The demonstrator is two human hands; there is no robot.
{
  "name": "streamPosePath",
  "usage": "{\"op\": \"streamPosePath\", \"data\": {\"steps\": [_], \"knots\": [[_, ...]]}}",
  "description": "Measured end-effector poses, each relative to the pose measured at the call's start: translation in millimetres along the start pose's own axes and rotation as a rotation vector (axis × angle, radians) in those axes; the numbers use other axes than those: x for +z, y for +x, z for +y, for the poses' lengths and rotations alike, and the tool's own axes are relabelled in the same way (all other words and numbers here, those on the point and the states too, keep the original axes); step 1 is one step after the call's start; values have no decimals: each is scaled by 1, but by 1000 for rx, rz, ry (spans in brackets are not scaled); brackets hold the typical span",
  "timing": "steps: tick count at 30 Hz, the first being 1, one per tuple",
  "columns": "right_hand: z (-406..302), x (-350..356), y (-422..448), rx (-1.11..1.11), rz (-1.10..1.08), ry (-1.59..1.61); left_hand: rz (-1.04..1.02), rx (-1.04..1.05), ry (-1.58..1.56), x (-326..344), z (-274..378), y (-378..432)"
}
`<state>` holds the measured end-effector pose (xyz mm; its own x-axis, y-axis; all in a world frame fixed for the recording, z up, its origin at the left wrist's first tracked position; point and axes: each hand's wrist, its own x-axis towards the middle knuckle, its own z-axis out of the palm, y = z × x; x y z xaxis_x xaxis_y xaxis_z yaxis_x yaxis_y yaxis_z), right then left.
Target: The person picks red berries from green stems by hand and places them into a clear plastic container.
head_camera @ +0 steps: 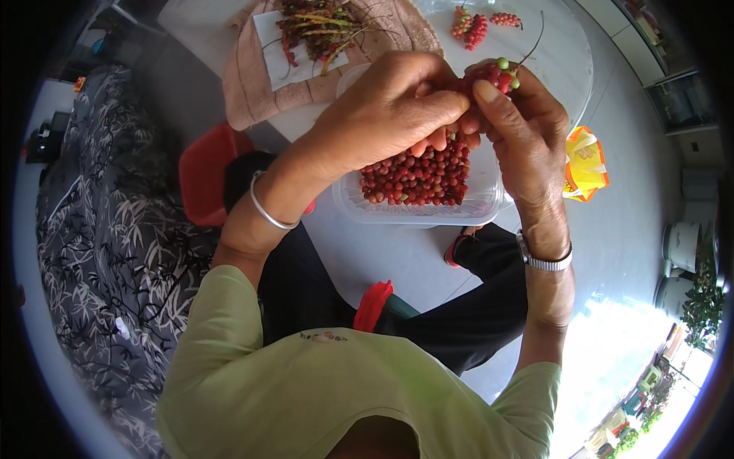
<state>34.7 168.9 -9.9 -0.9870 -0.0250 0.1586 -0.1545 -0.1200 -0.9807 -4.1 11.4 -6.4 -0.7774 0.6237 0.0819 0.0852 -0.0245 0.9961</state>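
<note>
Both hands are raised together over a clear plastic container [418, 217] that holds many loose red berries [416, 178]. A cluster of red berries [494, 73], with a few green ones and a thin curved stem, is pinched in my right hand [522, 120]. My left hand [395, 109] has its thumb and fingers against the near side of that same cluster; the fingers partly hide how it is held. Upper left lies a heap of picked stems [324, 28] on a white sheet [275, 57]. Berry clusters [473, 30] rest on the round table beyond my hands.
The white round table [556, 46] carries a pinkish-brown towel [246, 86] under the stems. A red stool [203, 178] stands left of the container, a yellow bag [586, 163] to the right. A patterned dark cloth [126, 218] covers furniture at the left.
</note>
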Motion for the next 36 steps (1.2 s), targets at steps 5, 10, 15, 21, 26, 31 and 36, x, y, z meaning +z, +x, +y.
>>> {"op": "streamPosePath", "data": {"steps": [5,10,15,21,26,31,36], "knots": [[-3,10,-7,-23,19,-80,-6,-85,173,0,6,-2],[-3,12,-8,-74,15,-101,-15,-103,301,0,4,-1],[-2,11,-8,-41,21,-118,-9,-90,349,-1,1,0],[0,9,-5,27,62,-44,0,-78,294,0,2,-2],[2,0,1,49,52,83,-29,-111,157,-5,7,-2],[1,-3,1,20,3,21,-1,-61,18,-6,10,-2],[3,0,0,-21,-4,54,-11,-61,-36,-7,7,-1]]}}
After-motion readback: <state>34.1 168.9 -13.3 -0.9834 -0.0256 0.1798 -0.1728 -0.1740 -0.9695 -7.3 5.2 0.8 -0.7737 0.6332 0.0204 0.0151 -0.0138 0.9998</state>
